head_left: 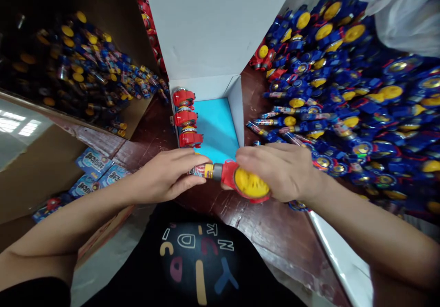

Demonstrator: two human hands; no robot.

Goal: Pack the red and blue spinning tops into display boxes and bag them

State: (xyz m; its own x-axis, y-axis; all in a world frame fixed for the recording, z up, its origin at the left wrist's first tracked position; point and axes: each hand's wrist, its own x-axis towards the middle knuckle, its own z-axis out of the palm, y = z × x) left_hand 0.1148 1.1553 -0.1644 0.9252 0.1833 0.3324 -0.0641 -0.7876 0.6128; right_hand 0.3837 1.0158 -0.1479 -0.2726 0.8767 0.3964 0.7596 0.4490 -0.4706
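Observation:
Near the middle, my left hand (172,174) pinches a small printed tube (202,171) with a yellow band and a dark grey end. My right hand (280,169) grips a red toy (229,175) with a round yellow disc facing up. The tube's grey end meets the red toy, so the two form one line between my hands. Just beyond them stands an open white box (237,105) with a light-blue bottom. Three red toys (185,117) sit in a column along its left side.
Blue toys with yellow discs (343,101) are heaped on the right, under clear plastic (405,13). A cardboard box (137,119) at the left holds many small tubes (103,64). Blue printed packets (92,162) lie lower left. The dark red tabletop (275,224) is scuffed.

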